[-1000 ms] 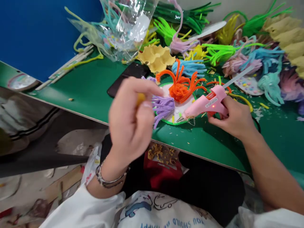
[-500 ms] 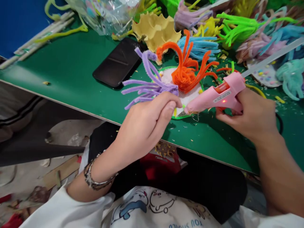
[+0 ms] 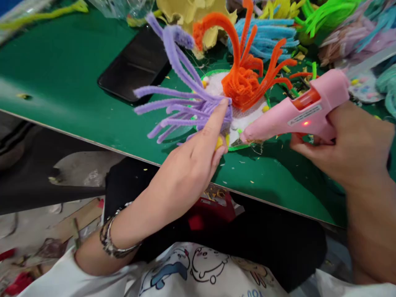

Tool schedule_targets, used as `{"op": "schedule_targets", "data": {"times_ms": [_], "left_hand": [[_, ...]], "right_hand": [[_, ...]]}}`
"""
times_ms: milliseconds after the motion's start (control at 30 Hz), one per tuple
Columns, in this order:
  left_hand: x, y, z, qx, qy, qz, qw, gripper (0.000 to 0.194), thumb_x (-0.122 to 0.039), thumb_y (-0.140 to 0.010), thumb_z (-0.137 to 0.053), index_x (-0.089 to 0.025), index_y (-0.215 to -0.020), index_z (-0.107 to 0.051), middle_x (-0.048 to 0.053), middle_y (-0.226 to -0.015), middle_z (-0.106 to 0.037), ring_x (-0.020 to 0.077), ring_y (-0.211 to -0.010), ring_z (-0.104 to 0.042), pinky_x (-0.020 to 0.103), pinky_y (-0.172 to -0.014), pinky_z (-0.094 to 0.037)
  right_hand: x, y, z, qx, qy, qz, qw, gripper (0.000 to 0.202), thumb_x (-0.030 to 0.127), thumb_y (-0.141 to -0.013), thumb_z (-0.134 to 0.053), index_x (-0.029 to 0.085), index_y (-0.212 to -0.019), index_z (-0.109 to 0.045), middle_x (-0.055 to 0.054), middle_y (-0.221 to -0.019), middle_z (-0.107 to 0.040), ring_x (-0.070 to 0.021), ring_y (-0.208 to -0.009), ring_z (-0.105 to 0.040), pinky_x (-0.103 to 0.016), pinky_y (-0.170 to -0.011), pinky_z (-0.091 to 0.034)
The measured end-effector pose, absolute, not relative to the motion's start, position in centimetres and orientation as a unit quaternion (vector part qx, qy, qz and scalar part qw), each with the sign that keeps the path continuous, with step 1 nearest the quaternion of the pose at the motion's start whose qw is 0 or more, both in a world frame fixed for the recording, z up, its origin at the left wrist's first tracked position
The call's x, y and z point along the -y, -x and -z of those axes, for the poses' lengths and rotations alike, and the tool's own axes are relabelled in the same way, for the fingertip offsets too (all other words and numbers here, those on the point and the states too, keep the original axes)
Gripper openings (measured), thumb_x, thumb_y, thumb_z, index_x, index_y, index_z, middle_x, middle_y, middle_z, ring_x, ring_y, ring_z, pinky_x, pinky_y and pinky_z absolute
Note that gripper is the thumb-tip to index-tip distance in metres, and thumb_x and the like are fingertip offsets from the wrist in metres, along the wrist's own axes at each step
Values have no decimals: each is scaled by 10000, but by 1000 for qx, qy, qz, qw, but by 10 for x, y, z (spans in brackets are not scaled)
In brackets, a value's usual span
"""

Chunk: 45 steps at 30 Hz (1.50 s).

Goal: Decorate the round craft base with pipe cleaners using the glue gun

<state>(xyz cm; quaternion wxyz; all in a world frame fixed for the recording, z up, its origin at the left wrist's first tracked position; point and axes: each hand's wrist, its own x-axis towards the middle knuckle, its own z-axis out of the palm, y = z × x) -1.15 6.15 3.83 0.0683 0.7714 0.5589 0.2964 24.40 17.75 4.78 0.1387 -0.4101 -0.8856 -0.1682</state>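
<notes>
In front of me is a green tabletop (image 3: 62,74), its near edge slanting down from my left to my right. With the green-rimmed white disc (image 3: 247,120) as the middle of the clock, a black phone (image 3: 133,65) lies flat at ten, a yellow moulded carton piece (image 3: 198,11) at eleven and a blue bundle (image 3: 266,39) at one. A yellow crumb (image 3: 24,96) sits out at nine; pale scraps (image 3: 252,182) dot six. Two o'clock is crowded, so I can't tell whether the lilac bundle (image 3: 346,47) touches the table.

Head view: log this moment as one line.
left hand: holds yellow piece, index finger over purple bundle | right hand: grips pink glue gun | indicator: lit
</notes>
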Motion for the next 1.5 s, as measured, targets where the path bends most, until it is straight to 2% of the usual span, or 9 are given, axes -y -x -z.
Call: {"op": "schedule_targets", "data": {"times_ms": [133,233,300,400,567,767,1067,1367,1500], "left_hand": [[-60,11,-38,-567,-751,-337,35,333,-254,-1045,-408,-177,-1366,-457,34,-1080,-730,98,-731,-711,168,-631,-542],[-60,11,-37,-573,-746,-338,13,126,-291,-1033,-498,-178,-1067,-541,-8,-868,-729,82,-610,-678,157,-544,-488],[-60,11,-34,-563,-766,-311,-4,165,-320,-1032,-513,-188,-934,-515,-49,-681,-664,77,-514,-626,171,-463,-418],[-61,10,-31,-556,-785,-268,-44,239,-335,-1048,-470,-184,-865,-500,-53,-598,-602,92,-464,-573,214,-438,-368],[-62,10,-33,-561,-779,-263,-91,211,-274,-1044,-461,-154,-904,-562,30,-795,-657,142,-656,-636,247,-559,-464],[-62,9,-29,-584,-767,-254,-73,174,-183,-1042,-416,-166,-1148,-554,34,-954,-697,156,-839,-703,239,-711,-531],[-67,6,-23,-613,-764,-173,-103,198,-172,-1021,-434,-185,-958,-622,23,-801,-688,174,-672,-663,258,-521,-388],[-68,4,-20,-651,-745,-137,-59,236,-238,-1030,-401,-179,-1074,-625,34,-873,-688,155,-721,-661,224,-588,-457],[-69,7,-19,-634,-752,-175,-45,286,-305,-1057,-364,-184,-1113,-617,36,-927,-697,142,-793,-670,206,-624,-472]], "right_hand": [[-179,-243,-49,884,404,190,139,420,568,-913,-375,199,-984,-564,-61,-875,-705,-243,-805,-683,-302,-557,-377],[-178,-242,-51,876,433,180,117,471,597,-896,-351,201,-980,-591,-66,-881,-703,-248,-819,-679,-322,-572,-403],[-177,-242,-52,869,452,175,99,497,611,-875,-355,204,-986,-618,-72,-910,-709,-254,-844,-679,-335,-585,-417],[-176,-242,-54,866,463,170,82,496,594,-864,-385,207,-1033,-645,-82,-987,-717,-265,-907,-683,-346,-609,-436],[-176,-241,-54,869,463,155,88,503,551,-895,-368,222,-1169,-632,-86,-1075,-729,-288,-1005,-688,-368,-651,-463],[-175,-239,-58,878,445,135,116,517,582,-898,-379,235,-1197,-619,-74,-1123,-731,-300,-1039,-697,-400,-693,-478],[-174,-246,-59,884,432,149,100,451,564,-932,-395,231,-1172,-584,-91,-1164,-697,-317,-1098,-666,-409,-678,-456],[-183,-255,-60,885,421,172,104,494,595,-935,-310,230,-1110,-594,-95,-1222,-664,-317,-1050,-662,-422,-685,-454],[-186,-250,-61,871,451,171,92,568,665,-892,-276,232,-1058,-605,-78,-1102,-685,-284,-1001,-660,-405,-659,-419]]}}
